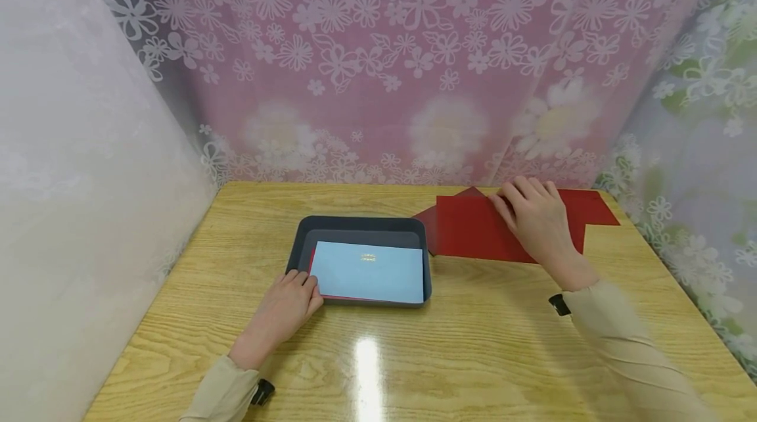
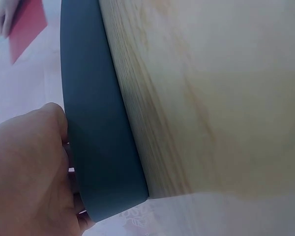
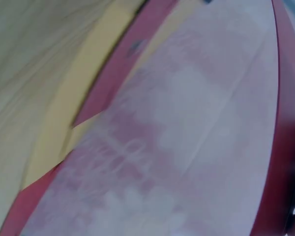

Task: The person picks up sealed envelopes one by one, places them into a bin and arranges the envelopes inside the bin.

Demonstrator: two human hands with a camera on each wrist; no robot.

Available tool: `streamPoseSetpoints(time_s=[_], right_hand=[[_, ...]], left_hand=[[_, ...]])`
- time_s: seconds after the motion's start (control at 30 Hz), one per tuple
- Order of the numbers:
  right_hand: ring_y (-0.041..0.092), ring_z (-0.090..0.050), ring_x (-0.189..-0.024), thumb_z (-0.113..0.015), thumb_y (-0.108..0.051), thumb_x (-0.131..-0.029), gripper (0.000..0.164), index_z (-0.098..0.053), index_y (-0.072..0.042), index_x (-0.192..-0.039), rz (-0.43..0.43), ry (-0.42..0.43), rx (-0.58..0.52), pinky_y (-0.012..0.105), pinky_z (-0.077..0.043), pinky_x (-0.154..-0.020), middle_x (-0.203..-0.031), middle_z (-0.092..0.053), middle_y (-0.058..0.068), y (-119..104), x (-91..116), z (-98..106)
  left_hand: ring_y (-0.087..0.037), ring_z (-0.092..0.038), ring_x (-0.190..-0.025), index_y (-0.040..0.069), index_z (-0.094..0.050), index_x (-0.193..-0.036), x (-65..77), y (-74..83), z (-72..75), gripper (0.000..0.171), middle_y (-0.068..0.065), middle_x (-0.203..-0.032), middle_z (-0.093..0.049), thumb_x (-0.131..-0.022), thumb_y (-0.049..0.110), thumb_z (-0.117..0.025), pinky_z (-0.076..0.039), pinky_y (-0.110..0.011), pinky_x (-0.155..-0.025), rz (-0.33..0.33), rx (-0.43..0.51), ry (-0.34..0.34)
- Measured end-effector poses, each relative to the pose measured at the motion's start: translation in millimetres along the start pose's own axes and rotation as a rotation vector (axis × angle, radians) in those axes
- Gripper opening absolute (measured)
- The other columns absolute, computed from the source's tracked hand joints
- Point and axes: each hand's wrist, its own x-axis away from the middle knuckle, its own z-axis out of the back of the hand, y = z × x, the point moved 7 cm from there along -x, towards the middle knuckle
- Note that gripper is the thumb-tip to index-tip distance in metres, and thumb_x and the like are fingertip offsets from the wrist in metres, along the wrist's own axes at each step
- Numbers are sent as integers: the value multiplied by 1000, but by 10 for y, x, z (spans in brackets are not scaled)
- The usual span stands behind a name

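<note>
My left hand [image 1: 286, 307] grips the near left corner of a dark grey tray [image 1: 363, 223], its fingers over the rim. The left wrist view shows the hand [image 2: 32, 172] against the tray's outer wall [image 2: 96, 123]. Inside the tray lies a light blue envelope [image 1: 367, 281] with a small gold mark, over a red one that shows only at its edges. At the back right, my right hand [image 1: 537, 221] pinches a flat red envelope [image 1: 473, 231] by its upper part. In the right wrist view this envelope [image 3: 282, 147] stands at the right edge, the fingers barely visible.
More red envelopes lie on the wooden table: one [image 1: 594, 207] at the far right, one darker [image 1: 427, 219] beside the tray. Flowered pink cloth [image 1: 367, 80] hangs behind the table, with pale cloth at both sides.
</note>
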Motion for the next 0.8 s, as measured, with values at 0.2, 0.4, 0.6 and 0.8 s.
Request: streamPoseSetpoints(time_s=[0.2, 0.4, 0.6, 0.8], right_hand=[[33, -59, -82, -72, -19, -93, 17, -64, -4, -93, -25, -16, -109, 45, -39, -69, -86, -61, 12, -336, -221, -117], [28, -61, -87, -72, -7, -91, 13, -66, -5, -102, -39, -63, -278, 42, -52, -79, -94, -65, 10, -674, -379, -336], [25, -63, -89, -66, 0, -93, 14, -65, -4, -107, -53, -79, -415, 38, -57, -78, -98, -65, 10, -999, -467, -572], [27, -65, -98, -61, 7, -95, 22, -65, -2, -115, -38, -127, -520, 37, -57, -82, -106, -65, 12, -1306, -491, -805]], left_hand=[[-16, -29, -68, 15, -42, -74, 1, -8, -18, 29, 3, -70, -37, -97, 16, -60, -26, -28, -65, -3, -1, 2], [-15, -29, -68, 15, -42, -74, 1, -13, -29, 29, 3, -69, -35, -98, 16, -58, -26, -28, -66, -6, -3, 1], [-15, -29, -68, 15, -42, -73, -5, -23, -43, 28, 4, -69, -34, -96, 15, -58, -26, -27, -65, -11, 0, 17], [-14, -29, -67, 14, -42, -71, -2, -7, -18, 28, 4, -67, -34, -95, 13, -56, -26, -26, -64, -11, 6, 19]])
